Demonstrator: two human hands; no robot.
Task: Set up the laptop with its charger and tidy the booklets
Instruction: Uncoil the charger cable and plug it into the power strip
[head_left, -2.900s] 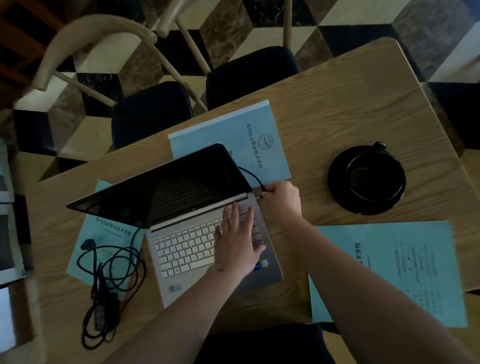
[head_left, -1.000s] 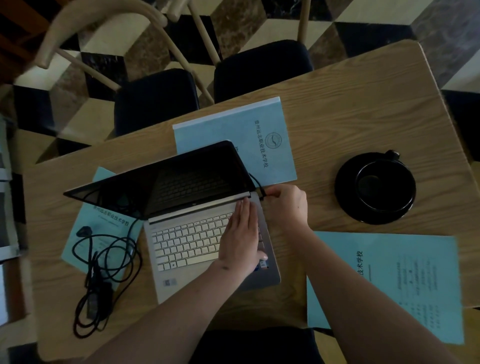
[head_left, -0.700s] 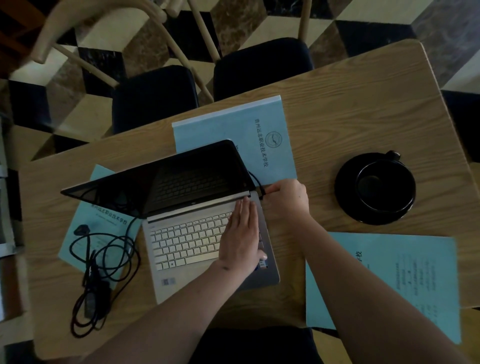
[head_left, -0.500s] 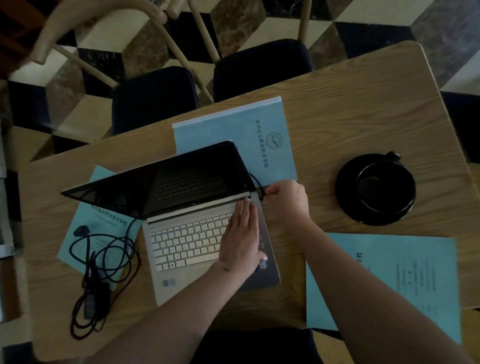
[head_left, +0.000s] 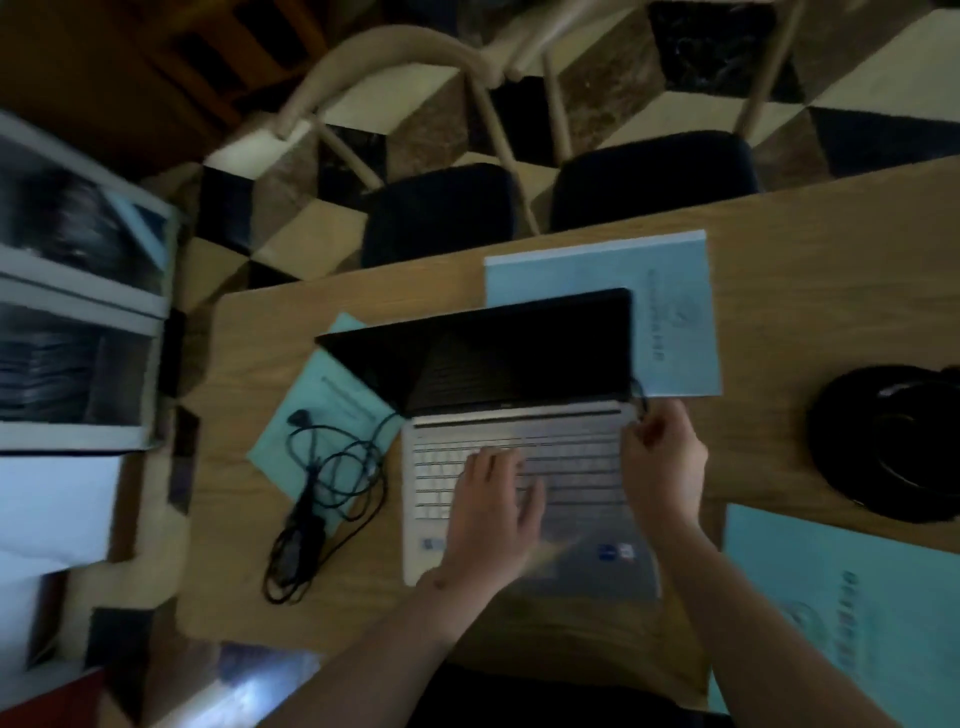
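Here, open laptop (head_left: 519, 467) on the wooden table (head_left: 831, 291), left hand (head_left: 493, 509) flat with fingers spread on the keyboard, right hand (head_left: 662, 457) pinching the charger plug (head_left: 640, 400) at the laptop's right edge, coiled cable (head_left: 322, 493) left across a blue booklet (head_left: 317, 415), another booklet (head_left: 670, 291) behind the screen, a third (head_left: 857, 597) at right, blurred.

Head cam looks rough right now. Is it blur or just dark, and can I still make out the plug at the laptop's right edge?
Head view: dim overall and smeared by motion blur; the left hand on the laptop keyboard is streaked. The right hand pinches at the laptop's right rear corner, but the plug is too blurred to confirm seated. The coiled charger cable remains legible.
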